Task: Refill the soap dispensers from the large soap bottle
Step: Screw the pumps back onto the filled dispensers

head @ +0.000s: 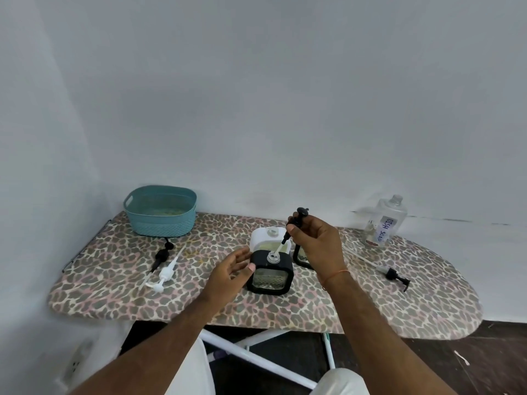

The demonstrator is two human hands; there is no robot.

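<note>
Black plastic frames the square clear dispenser (270,271) standing at the near middle of the leopard-print ironing board (114,295), its open neck facing up. The right hand (316,240) pinches a black pump head (299,216) between thumb and fingertips, and the pump's pale dip tube (278,248) slants down toward seven o'clock, with its tip at or just inside that neck. The tube's long axis is tilted, not upright, so I judge the coming move is to straighten it over the opening and lower it until the collar meets the neck.

At nine o'clock from the dispenser, the left hand (228,273) has loosely spread fingers and its thumb (251,267) touches the black frame, steadying it rather than gripping.

Just behind, at twelve o'clock, stands the large white soap bottle (269,238), uncapped. A second black-framed dispenser (301,253) sits at two o'clock, partly hidden by the right hand. Farther off, a clear bottle labelled dish soap (383,223) stands, and loose pumps lie at both sides.
</note>
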